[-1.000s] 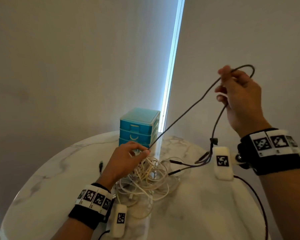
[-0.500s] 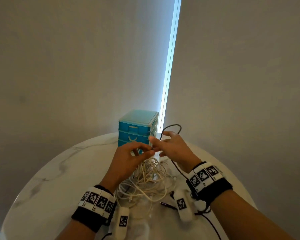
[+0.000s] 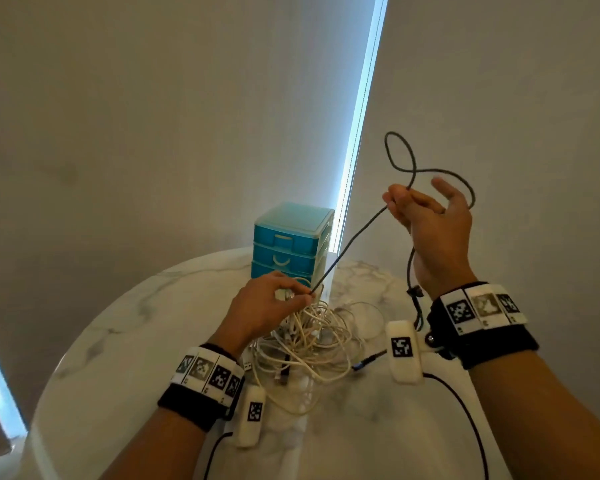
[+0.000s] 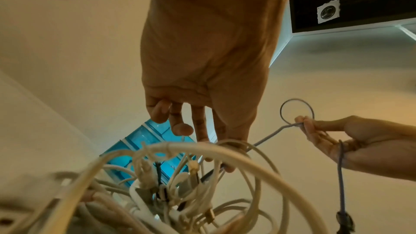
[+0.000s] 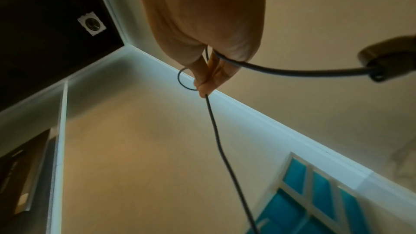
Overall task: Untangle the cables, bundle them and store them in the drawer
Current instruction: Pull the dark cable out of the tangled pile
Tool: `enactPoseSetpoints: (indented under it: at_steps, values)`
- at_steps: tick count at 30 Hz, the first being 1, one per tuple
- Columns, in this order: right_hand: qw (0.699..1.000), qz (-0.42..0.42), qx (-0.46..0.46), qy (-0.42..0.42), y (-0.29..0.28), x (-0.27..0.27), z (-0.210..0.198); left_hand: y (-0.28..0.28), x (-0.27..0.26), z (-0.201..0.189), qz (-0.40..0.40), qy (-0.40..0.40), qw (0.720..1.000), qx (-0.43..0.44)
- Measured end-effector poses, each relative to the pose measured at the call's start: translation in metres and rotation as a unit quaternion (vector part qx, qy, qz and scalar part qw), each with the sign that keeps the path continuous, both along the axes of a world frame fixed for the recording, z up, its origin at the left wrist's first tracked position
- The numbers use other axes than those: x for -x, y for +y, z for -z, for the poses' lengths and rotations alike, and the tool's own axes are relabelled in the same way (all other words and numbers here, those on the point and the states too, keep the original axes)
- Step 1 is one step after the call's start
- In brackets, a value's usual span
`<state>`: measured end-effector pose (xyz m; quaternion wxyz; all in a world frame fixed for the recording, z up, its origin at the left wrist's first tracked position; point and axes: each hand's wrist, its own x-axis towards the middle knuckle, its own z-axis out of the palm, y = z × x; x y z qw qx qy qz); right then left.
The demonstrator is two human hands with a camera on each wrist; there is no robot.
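Observation:
A tangle of white cables [image 3: 312, 344] lies mid-table on the round marble table [image 3: 125, 341]. My left hand [image 3: 300, 296] sits on top of the tangle and pinches a black cable [image 3: 347, 252] where it leaves the pile. That cable runs taut up and right to my raised right hand [image 3: 404, 199], which grips it with loose loops [image 3: 399, 150] standing above the fingers. In the left wrist view the same cable [image 4: 270, 133] passes under the thumb above the white cables [image 4: 202, 150]. The right wrist view shows the black cable [image 5: 216, 131] hanging from the fingers. A blue drawer unit [image 3: 291, 240] stands behind the tangle, its drawers closed.
A black plug end [image 3: 368, 362] lies on the table right of the tangle. A small clip on the black cable [image 3: 414, 292] hangs below my right hand. Walls stand close behind the table, with a bright window slit [image 3: 357, 133] between them. The table edge curves at left.
My right hand dropped to meet the left hand at the tangle, then rose up and right again, drawing out more black cable with an added loop. The left hand stayed on the tangle.

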<state>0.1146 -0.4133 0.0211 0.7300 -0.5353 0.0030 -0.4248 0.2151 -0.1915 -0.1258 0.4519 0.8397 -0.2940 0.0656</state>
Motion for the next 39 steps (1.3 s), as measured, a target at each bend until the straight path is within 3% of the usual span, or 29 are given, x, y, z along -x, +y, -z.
enactPoseSetpoints:
  at_steps: [2,4,7,9,11,14,16,19,23,25,27,33,36,39]
  values:
    - [0.998,-0.002,-0.046,0.052,-0.005,-0.006,0.014,0.0,0.001,0.0,-0.009,-0.01,1.0,-0.001]
    - [0.985,-0.039,-0.038,0.161,-0.008,-0.009,0.036,-0.001,0.002,-0.001,-0.025,-0.022,0.999,0.001]
    - [0.932,-0.136,0.068,0.33,0.008,-0.007,0.068,-0.004,0.003,-0.002,-0.032,-0.037,0.999,-0.01]
    - [0.907,-0.137,0.165,0.363,0.024,-0.008,0.079,-0.005,0.004,-0.002,-0.032,-0.043,0.998,-0.018]
    - [0.901,-0.102,0.249,0.34,0.037,-0.012,0.084,-0.006,0.005,-0.002,-0.03,-0.05,0.998,-0.024]
    - [0.906,-0.04,0.302,0.294,0.045,-0.02,0.085,-0.005,0.006,-0.004,-0.028,-0.043,0.998,-0.026]
    - [0.928,0.002,0.281,0.244,0.04,-0.022,0.073,-0.001,0.004,-0.005,-0.034,-0.025,0.999,-0.024]
    - [0.971,0.052,0.169,0.162,0.024,-0.023,0.046,0.009,-0.005,-0.004,-0.066,0.001,0.997,-0.035]
    - [0.97,0.072,0.182,0.145,0.012,-0.019,0.035,0.016,-0.008,-0.003,-0.074,0.031,0.995,-0.061]
    - [0.984,0.087,0.124,0.099,0.002,-0.017,0.026,0.018,-0.007,-0.004,-0.069,0.046,0.994,-0.07]
    - [0.993,0.075,0.065,0.066,-0.01,-0.014,0.015,0.02,-0.007,-0.004,-0.06,0.053,0.994,-0.069]
    - [0.998,-0.019,0.005,0.061,-0.014,-0.008,0.024,0.013,0.007,-0.019,0.012,0.011,1.0,0.02]
    - [0.995,-0.061,-0.061,0.058,-0.015,-0.003,0.03,0.009,0.015,-0.027,0.018,0.001,0.997,0.077]
    - [0.985,-0.119,-0.099,0.071,-0.01,0.001,0.033,0.003,0.023,-0.035,0.043,-0.013,0.996,0.081]
